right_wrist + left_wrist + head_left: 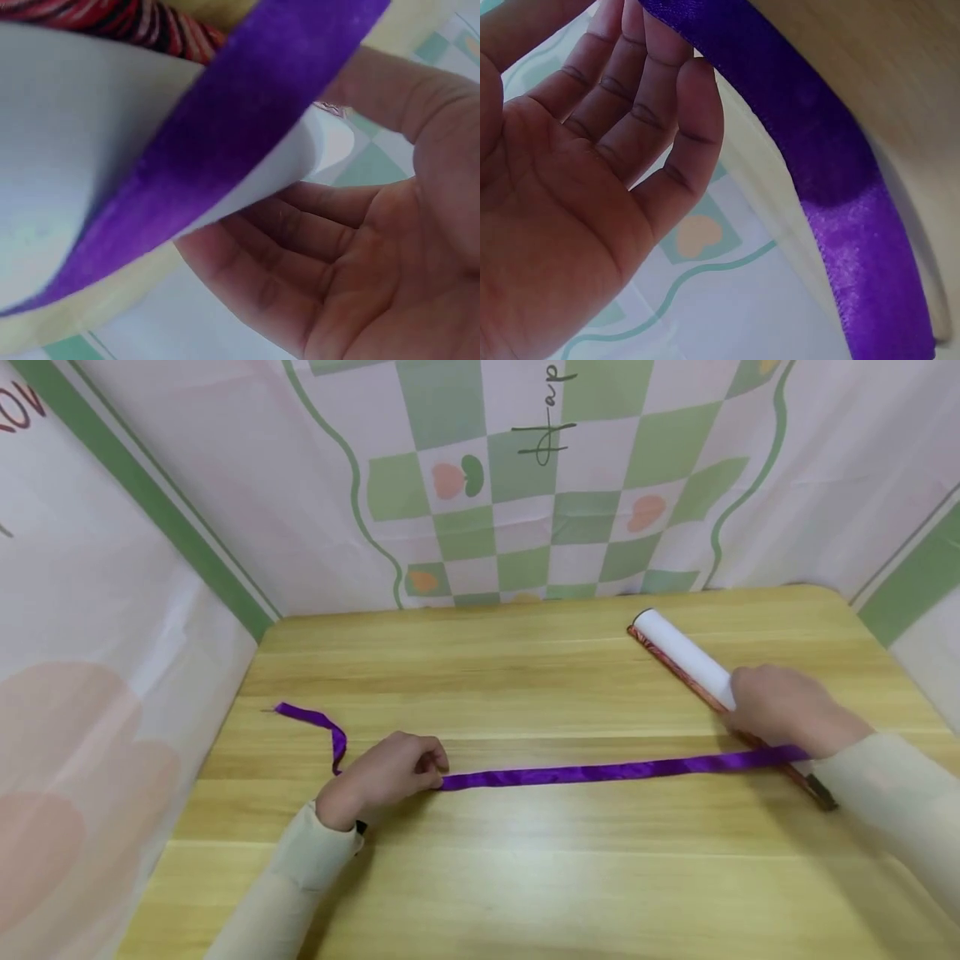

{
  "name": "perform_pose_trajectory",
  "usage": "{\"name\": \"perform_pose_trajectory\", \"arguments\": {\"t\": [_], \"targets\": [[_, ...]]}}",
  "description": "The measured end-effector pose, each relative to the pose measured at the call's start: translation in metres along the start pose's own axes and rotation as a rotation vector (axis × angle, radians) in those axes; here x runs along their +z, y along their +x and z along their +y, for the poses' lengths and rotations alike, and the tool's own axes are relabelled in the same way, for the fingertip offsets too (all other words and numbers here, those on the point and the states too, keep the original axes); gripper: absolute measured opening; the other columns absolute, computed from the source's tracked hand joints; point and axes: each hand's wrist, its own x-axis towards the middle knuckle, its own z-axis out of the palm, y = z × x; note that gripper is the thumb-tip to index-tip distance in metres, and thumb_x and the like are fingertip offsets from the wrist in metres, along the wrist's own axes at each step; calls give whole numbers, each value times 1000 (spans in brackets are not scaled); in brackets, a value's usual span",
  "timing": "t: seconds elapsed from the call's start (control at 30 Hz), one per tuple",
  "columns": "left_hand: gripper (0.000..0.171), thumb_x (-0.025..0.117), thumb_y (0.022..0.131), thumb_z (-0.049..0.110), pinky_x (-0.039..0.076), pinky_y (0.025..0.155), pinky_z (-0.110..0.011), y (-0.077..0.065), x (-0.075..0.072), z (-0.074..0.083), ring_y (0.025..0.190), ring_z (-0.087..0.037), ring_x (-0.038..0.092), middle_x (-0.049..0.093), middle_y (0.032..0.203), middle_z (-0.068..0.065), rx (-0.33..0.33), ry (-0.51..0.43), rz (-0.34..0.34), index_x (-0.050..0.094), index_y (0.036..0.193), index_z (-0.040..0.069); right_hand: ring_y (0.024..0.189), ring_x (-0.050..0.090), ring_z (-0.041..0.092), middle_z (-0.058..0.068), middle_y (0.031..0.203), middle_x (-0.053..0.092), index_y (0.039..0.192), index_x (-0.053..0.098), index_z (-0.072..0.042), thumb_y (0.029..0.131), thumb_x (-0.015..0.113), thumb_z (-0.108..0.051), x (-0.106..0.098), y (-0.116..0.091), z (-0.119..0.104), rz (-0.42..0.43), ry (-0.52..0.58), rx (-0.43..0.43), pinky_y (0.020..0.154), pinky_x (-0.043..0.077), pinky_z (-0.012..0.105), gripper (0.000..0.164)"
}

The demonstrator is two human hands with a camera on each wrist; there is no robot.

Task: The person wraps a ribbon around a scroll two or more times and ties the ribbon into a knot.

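Observation:
A long purple satin ribbon (585, 774) stretches across the wooden table between the two hands. My left hand (386, 772) pinches it near its left part, thumb and fingertips together. In the left wrist view the ribbon (825, 157) runs past the fingers. On the right, my right hand (783, 706) grips a white paper roll (686, 652) with a red patterned edge. Thumb and fingers lie on opposite sides of the roll (90, 120) in the right wrist view. There the ribbon crosses over the roll; its right end is hidden by the wrist in the head view.
A loose, bent ribbon tail (303, 714) lies left of the left hand, with thin threads at its tip. The wooden table (480, 685) meets a hanging cloth (525, 518) with green checks at the back; more cloth hangs at both sides.

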Motion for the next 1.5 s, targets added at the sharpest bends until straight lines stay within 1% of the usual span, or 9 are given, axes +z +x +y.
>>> {"name": "perform_pose_trajectory", "arguments": {"t": [0.1, 0.37, 0.57, 0.7, 0.9, 1.03, 1.17, 1.3, 1.5], "targets": [[10, 74, 99, 11, 53, 77, -27, 0, -1, 1, 82, -8, 60, 72, 95, 2, 7, 1, -10, 74, 108, 10, 63, 52, 25, 9, 72, 56, 81, 55, -4, 82, 74, -19, 0, 3, -1, -19, 1, -1, 52, 44, 38, 23], [8, 73, 99, 9, 54, 77, -26, 1, -3, 0, 83, -7, 61, 74, 97, 1, 25, 2, -12, 74, 107, 10, 62, 51, 25, 8, 72, 56, 78, 55, -7, 76, 76, -20, 2, 11, -1, -21, -30, -4, 51, 43, 37, 26], [7, 71, 99, 7, 54, 77, -27, 7, -3, -1, 81, -8, 60, 74, 96, 0, 51, 28, -7, 75, 103, 11, 59, 52, 23, 7, 69, 56, 76, 56, -8, 74, 77, -23, 2, 17, -1, -26, 8, 28, 48, 43, 36, 26], [6, 71, 100, 8, 54, 78, -28, 12, -2, -2, 81, -10, 59, 74, 95, 1, 38, 58, 5, 75, 101, 13, 60, 53, 24, 8, 70, 56, 77, 56, -7, 75, 79, -29, 0, 19, 0, -36, 14, 44, 49, 43, 37, 32], [9, 69, 101, 8, 52, 76, -29, 18, 0, 1, 80, -11, 58, 73, 95, 1, 34, 67, -9, 75, 100, 13, 64, 53, 24, 8, 72, 57, 79, 56, -8, 74, 86, -40, -3, 22, 4, -56, 39, 64, 53, 44, 37, 44], [10, 68, 102, 8, 53, 77, -30, 20, -1, 3, 80, -11, 59, 74, 96, 1, 23, 72, -9, 76, 100, 13, 65, 53, 24, 9, 74, 58, 84, 57, -5, 74, 86, -43, -7, 22, 11, -59, 64, 72, 54, 43, 36, 48], [11, 66, 103, 10, 54, 80, -31, 24, -3, 4, 82, -12, 59, 75, 98, 1, 16, 85, -11, 76, 101, 13, 66, 53, 25, 11, 76, 58, 91, 56, 1, 76, 85, -40, -16, 20, 17, -44, 80, 82, 54, 43, 35, 52], [11, 66, 104, 10, 54, 80, -30, 27, -5, 5, 82, -12, 59, 74, 98, 1, 8, 86, -26, 76, 101, 13, 66, 55, 27, 14, 76, 59, 96, 54, 5, 80, 83, -36, -29, 20, 19, -15, 65, 90, 54, 46, 38, 53], [12, 66, 104, 10, 54, 80, -30, 26, -6, 7, 83, -12, 60, 75, 98, 1, 3, 77, -35, 77, 101, 14, 65, 56, 33, 18, 78, 58, 100, 51, 6, 83, 80, -28, -43, 19, 14, 88, -4, 73, 52, 47, 44, 48]]}}
